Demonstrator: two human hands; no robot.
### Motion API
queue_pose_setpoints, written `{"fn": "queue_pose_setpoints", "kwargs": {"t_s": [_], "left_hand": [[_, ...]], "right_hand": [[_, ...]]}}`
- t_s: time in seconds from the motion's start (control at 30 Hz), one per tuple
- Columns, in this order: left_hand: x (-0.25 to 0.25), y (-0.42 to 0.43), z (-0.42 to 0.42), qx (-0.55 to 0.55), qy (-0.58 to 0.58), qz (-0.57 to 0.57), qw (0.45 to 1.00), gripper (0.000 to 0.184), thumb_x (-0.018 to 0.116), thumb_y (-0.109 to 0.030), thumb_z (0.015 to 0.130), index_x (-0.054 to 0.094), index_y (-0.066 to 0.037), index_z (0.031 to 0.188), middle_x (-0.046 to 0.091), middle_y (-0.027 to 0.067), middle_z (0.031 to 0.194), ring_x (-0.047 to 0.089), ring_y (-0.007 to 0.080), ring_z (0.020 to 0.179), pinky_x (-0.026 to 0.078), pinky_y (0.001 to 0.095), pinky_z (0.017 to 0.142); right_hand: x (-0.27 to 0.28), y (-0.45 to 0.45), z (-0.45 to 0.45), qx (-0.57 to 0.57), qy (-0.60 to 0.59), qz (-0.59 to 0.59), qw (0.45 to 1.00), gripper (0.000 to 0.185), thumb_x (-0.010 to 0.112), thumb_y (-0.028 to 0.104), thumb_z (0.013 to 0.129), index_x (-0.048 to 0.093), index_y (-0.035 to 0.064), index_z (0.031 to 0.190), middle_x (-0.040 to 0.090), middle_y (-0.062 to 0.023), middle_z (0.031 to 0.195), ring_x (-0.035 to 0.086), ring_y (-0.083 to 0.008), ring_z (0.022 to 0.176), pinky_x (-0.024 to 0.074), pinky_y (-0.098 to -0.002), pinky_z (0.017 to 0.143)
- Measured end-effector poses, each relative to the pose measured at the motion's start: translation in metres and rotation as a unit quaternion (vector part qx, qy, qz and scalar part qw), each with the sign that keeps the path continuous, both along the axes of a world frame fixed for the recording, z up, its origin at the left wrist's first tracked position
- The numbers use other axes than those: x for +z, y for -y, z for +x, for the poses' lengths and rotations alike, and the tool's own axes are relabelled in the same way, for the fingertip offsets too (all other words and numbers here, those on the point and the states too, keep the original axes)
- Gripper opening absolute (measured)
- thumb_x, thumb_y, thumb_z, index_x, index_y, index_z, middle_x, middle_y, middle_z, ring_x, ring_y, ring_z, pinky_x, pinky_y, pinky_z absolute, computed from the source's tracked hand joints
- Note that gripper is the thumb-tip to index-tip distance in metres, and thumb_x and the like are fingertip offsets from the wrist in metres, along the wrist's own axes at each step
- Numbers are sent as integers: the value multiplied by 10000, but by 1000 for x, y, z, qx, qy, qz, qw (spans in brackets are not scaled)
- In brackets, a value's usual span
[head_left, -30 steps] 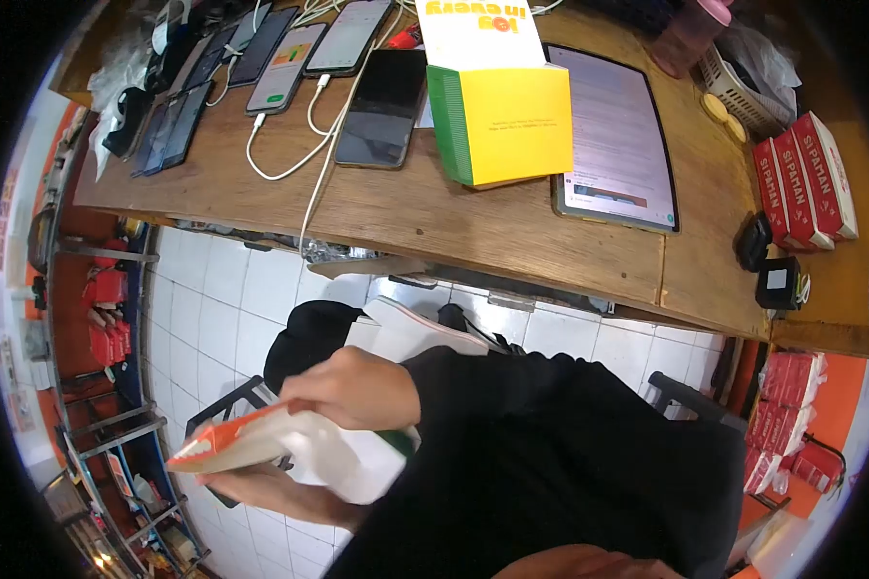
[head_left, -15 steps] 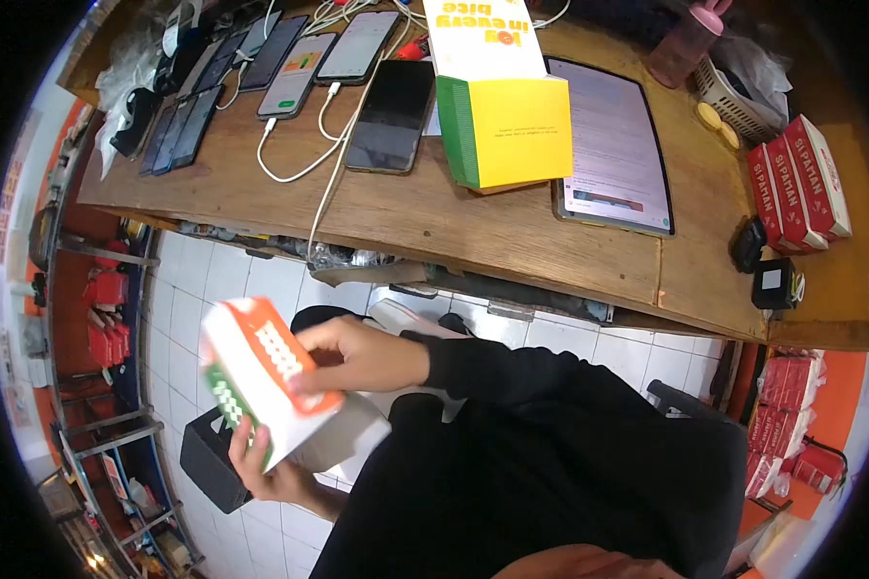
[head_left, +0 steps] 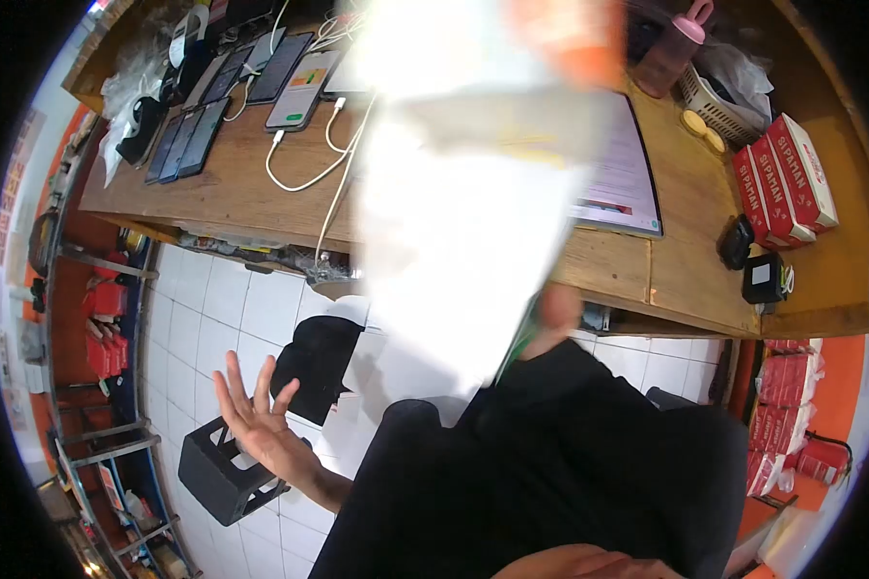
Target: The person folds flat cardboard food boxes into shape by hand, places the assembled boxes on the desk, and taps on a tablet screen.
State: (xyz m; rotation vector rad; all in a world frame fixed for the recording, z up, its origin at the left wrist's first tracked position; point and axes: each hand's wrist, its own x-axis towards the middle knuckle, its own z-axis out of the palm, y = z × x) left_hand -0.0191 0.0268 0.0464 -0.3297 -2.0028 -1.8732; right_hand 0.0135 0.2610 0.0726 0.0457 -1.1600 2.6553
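A cardboard food box (head_left: 463, 241), white with some orange and green, is held up close to the camera and blurred by motion. My right hand (head_left: 555, 320) grips it at its lower right edge; most of the fingers are hidden behind it. To the lower left, my left hand (head_left: 268, 436) is open and holds nothing, its fingers spread above the tiled floor. A black stool (head_left: 212, 482) stands under that hand. The raised box covers the middle of the desk and part of the tablet (head_left: 623, 179).
On the wooden desk (head_left: 608, 265) lie several phones (head_left: 294, 92) and white cables (head_left: 294, 185). Red boxes (head_left: 782, 183), a basket (head_left: 714, 101), and a pink bottle (head_left: 676, 53) stand at the right. Shelves (head_left: 111, 434) line the left side.
The box has moved from low on the left up in front of the camera, carried by my right hand. My left hand has let go of it and opened.
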Motion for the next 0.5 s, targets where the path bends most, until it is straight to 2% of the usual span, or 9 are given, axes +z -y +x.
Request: {"fn": "queue_pose_setpoints", "kwargs": {"t_s": [0.03,0.07,0.1,0.13,0.2,0.23,0.27,0.33,0.5], "left_hand": [[-1,3,2,-7,15,3,1000,671,353,-502,853,262,4,1283,352,243,1260,535,309,991,526,306,678],[-3,4,3,-14,30,6,999,630,343,-477,869,288,7,1268,366,238,1251,543,298,977,523,295,662],[-6,6,3,-16,36,15,999,590,336,-448,880,306,8,1253,375,234,1243,548,290,966,519,288,657],[-9,7,3,-18,41,22,999,551,330,-418,891,324,9,1238,385,229,1236,553,283,955,515,282,651],[-8,8,2,-19,45,25,999,479,318,-361,909,353,10,1211,401,221,1221,559,271,937,509,272,649],[-6,8,2,-17,43,21,999,447,312,-333,916,363,9,1200,408,218,1214,561,268,929,507,269,652],[-4,9,2,-15,41,17,999,415,306,-304,923,373,8,1188,415,215,1207,563,264,922,505,266,656],[-2,10,1,-19,36,19,999,388,314,-287,922,400,9,1158,436,211,1183,565,258,913,503,268,661],[1,8,2,-32,52,-2,998,332,328,-242,921,465,24,1066,496,197,1090,569,254,895,499,287,670]], "right_hand": [[14,-8,1,-174,-35,56,983,899,684,370,656,173,51,1324,403,-138,1144,473,-225,984,412,-342,822],[28,-28,-6,-308,-60,277,908,922,687,366,647,153,64,1335,376,-181,1161,471,-272,989,405,-370,828],[42,-48,-13,-468,-37,452,759,946,691,363,637,133,78,1346,349,-224,1178,470,-320,993,398,-398,834],[49,-64,-19,-565,-20,635,526,964,696,354,626,119,101,1356,312,-274,1205,468,-371,987,389,-426,838],[43,-72,-30,-477,108,752,442,924,682,379,622,168,148,1354,243,-333,1242,463,-438,955,383,-469,809],[44,-68,-37,-377,246,784,428,863,652,428,633,223,188,1342,216,-326,1277,474,-429,932,396,-488,752],[39,-71,-49,-312,281,813,403,830,622,474,639,254,202,1331,228,-305,1284,485,-416,917,401,-491,708],[34,-72,-70,-281,302,801,433,838,628,476,611,268,226,1325,235,-285,1295,459,-415,958,376,-525,715],[19,-72,-114,-240,388,794,403,895,611,503,580,260,160,1328,221,-282,1311,351,-451,1079,301,-598,753]]}}
